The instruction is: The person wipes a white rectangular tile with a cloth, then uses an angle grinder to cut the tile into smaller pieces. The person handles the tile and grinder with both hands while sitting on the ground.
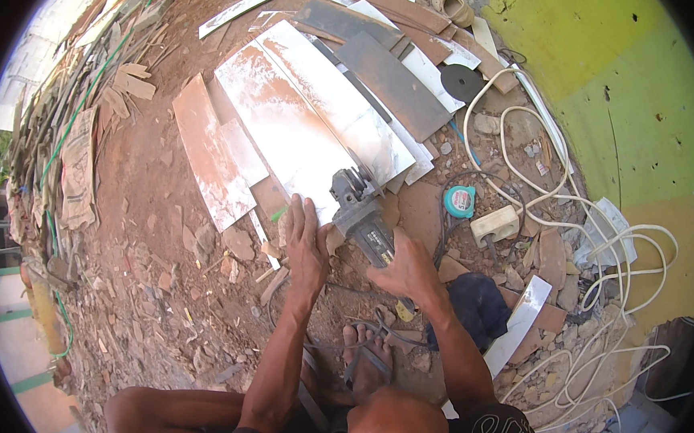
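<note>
My right hand (403, 270) is wrapped round the body of a grey angle grinder (362, 219), its disc at a straight groove in a white, dust-smeared tile (308, 115). My left hand (306, 239) rests its stretched fingers on the tile’s near edge, left of the grinder. Beside that hand is a small green scrap (278, 213), partly hidden. Underneath lie broken brown pieces, mostly covered.
Cut tiles (390, 81), a black disc (462, 84), turquoise tape measure (459, 201), socket block (494, 226), looped white cable (621, 274) and dark cloth (479, 320) lie around. Wooden scraps (85, 98) line the left, a green-yellow wall (609, 53) the right. Rubble covers the ground.
</note>
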`<state>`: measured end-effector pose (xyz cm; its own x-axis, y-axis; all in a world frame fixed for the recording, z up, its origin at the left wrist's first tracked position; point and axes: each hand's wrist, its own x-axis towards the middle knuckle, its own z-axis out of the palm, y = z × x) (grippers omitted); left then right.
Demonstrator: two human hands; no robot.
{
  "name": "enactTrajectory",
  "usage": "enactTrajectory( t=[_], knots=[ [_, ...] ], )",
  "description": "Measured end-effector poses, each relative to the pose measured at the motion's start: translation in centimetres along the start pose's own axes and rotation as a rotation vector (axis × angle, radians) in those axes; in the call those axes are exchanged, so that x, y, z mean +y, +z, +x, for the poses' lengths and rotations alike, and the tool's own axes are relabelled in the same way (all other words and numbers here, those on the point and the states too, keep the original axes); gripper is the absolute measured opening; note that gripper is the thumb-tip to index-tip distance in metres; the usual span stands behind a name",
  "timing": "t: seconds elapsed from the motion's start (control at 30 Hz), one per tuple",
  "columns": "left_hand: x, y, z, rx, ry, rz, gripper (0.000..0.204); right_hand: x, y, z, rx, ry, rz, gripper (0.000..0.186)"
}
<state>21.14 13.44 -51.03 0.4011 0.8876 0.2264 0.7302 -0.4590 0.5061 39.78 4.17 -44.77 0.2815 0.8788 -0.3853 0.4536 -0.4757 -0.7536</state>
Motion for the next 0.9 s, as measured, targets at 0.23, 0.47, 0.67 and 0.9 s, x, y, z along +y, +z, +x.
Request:
enactTrajectory(
  t=[0.23,0.47,0.67,0.9],
  knots=[
    [0.0,0.0,0.0,0.007,-0.016,0.005,0.056,-1.9,-0.1,2.3,-0.051,0.018,-0.001,0.045],
    [0.5,-0.2,0.3,0.011,-0.026,-0.028,0.053,-4.1,-0.1,5.0,-0.033,-0.032,0.04,0.048],
    [0.2,-0.5,0.0,-0.008,-0.019,-0.059,0.055,-6.6,-1.0,6.3,-0.132,0.028,-0.068,0.054],
    [-0.3,-0.2,-0.1,-0.01,-0.019,-0.026,0.057,-7.0,-0.1,7.8,-0.11,0.038,-0.123,0.052]
  ],
)
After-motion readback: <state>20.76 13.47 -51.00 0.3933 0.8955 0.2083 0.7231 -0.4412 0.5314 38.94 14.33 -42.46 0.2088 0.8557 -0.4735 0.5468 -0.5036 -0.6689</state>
